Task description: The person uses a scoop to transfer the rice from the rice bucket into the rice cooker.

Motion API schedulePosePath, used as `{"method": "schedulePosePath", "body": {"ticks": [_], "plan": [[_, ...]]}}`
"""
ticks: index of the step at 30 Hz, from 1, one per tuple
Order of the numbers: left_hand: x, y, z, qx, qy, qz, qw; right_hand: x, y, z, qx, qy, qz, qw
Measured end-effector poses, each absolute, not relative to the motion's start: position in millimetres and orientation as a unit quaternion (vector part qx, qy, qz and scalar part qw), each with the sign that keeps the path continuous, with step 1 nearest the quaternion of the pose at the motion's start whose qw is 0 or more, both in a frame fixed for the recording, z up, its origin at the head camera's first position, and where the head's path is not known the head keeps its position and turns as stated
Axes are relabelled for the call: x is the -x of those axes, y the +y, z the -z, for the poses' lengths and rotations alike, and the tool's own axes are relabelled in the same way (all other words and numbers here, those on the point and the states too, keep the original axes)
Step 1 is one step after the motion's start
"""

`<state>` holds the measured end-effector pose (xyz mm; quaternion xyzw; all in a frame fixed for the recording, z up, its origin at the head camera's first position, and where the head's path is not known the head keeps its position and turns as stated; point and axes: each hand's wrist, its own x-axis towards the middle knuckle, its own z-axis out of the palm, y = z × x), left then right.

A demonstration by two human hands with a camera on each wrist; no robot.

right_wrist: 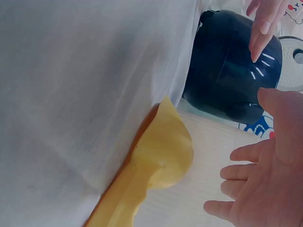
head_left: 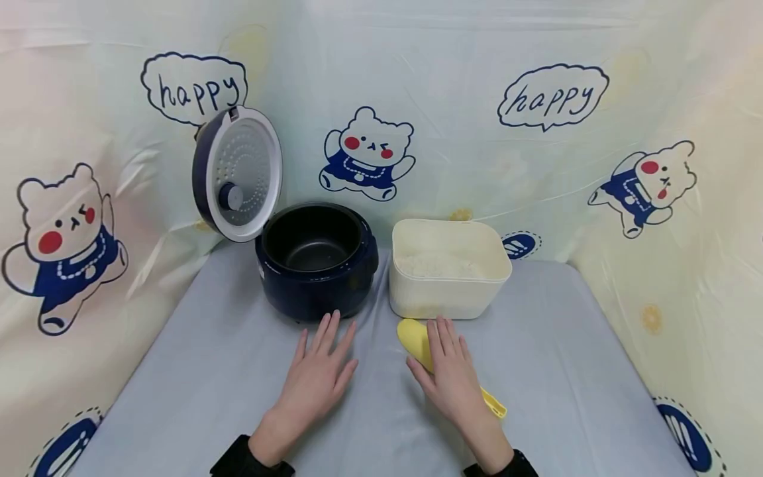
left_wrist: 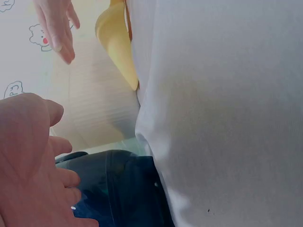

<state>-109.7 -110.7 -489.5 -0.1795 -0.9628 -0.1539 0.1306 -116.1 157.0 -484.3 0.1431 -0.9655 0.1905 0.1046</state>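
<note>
My left hand (head_left: 314, 379) hovers with fingers spread in front of a dark blue rice cooker (head_left: 316, 295). The cooker's lid (head_left: 253, 159) stands raised at its left, and the black inner pot (head_left: 316, 255) shows inside. Palm down, my right hand (head_left: 452, 379) is over a yellow scoop (head_left: 411, 336) and hides its middle in the head view. From the right wrist, the scoop (right_wrist: 163, 151) lies on the cloth with its bowl toward the cooker, apart from the fingers (right_wrist: 244, 152). Neither hand holds anything.
Right of the cooker stands a cream plastic container (head_left: 450, 298) with white, grainy contents (head_left: 438, 266). A grey-blue cloth (head_left: 554, 371) covers the table. Behind and at both sides hangs a printed curtain (head_left: 453, 79) with bears and the word happy.
</note>
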Motion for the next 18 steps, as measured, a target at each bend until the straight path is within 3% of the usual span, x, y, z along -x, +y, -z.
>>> {"method": "schedulePosePath", "body": {"ticks": [8, 14, 18], "plan": [[110.9, -115.8, 483.9, 0.185, -0.958, 0.164, 0.148, 118.1, 157.9, 478.7, -0.149, -0.966, -0.183, 0.103], [125.7, -137.5, 462.0, 0.175, -0.902, 0.269, 0.288, 117.8, 165.0, 474.8, -0.163, -0.963, -0.178, 0.123], [144.6, -166.2, 447.5, 0.105, -0.857, 0.364, 0.349, 117.8, 176.3, 471.1, -0.164, -0.966, -0.165, 0.117]]}}
